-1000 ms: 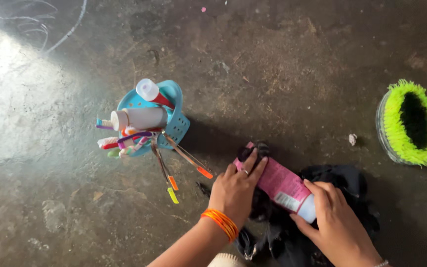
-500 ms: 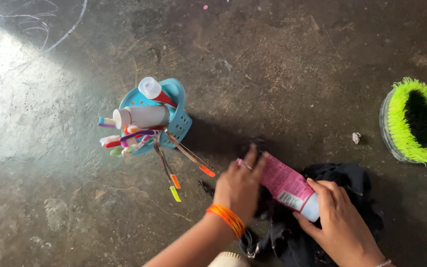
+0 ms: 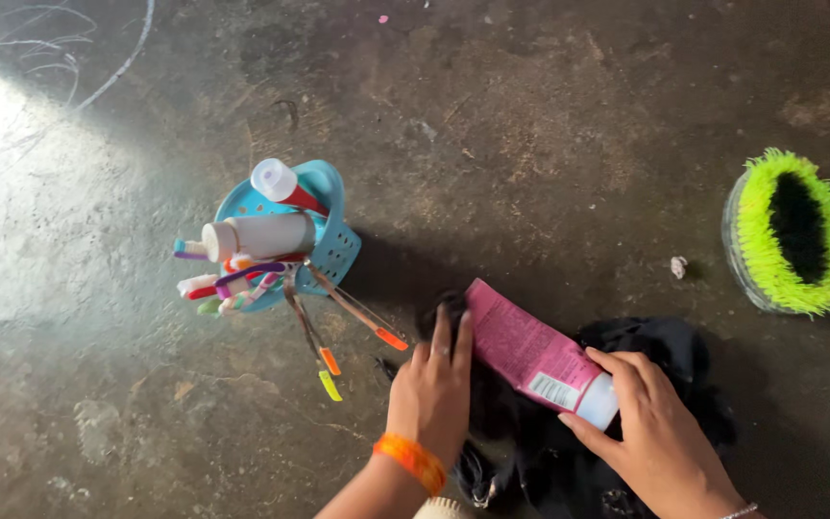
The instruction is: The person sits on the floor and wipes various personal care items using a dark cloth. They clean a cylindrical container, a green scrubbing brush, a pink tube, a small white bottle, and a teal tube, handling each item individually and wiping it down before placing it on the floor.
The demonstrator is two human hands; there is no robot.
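A pink tube [image 3: 525, 353] with a white cap lies slanted over a black cloth [image 3: 660, 356] on the floor. My right hand [image 3: 653, 432] grips the tube at its white cap end. My left hand [image 3: 431, 394], with orange bangles at the wrist, presses a fold of the black cloth beside the tube's flat end, fingers together and pointing up.
A light blue perforated holder [image 3: 330, 235] stands to the left, filled with toothbrushes, two tubes and thin metal sticks with orange and yellow tips. A lime-green bristle brush [image 3: 792, 234] lies at the right. The rough dark concrete floor [image 3: 530, 115] has a sunlit patch at the left.
My left hand has slid off the top of the tube to its left side, so the tube's flat end now shows. My right hand still holds the cap end.
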